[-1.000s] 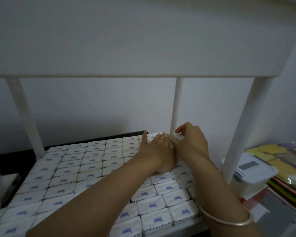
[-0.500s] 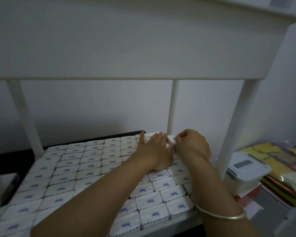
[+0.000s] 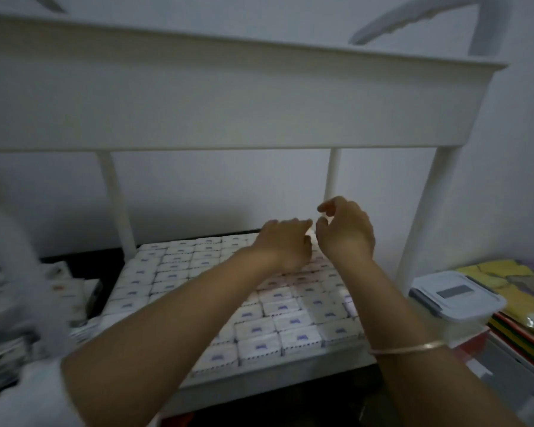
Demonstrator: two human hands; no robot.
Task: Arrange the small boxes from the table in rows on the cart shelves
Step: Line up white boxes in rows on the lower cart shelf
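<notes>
Small white boxes [image 3: 299, 335] with blue marks lie in tight rows across the white cart shelf [image 3: 290, 366]. My left hand [image 3: 285, 241] hovers palm down over the far right rows, fingers loosely stretched, holding nothing. My right hand [image 3: 346, 231] is raised just right of it, near the back right corner, fingers loosely curled and empty. Between the two hands a white box [image 3: 312, 235] in the back row partly shows. A thin bangle [image 3: 407, 348] circles my right wrist.
The cart's upper shelf [image 3: 228, 97] hangs overhead on white posts [image 3: 332, 177]. A lidded plastic container [image 3: 457, 295] and coloured folded stacks [image 3: 524, 291] stand at the right. Blurred white packets [image 3: 65, 285] lie on the dark surface at the left.
My right hand has let go of the small box it pinched at the back right and lifted away. Both hands have risen off the boxes. The view has pulled back and tilted.
</notes>
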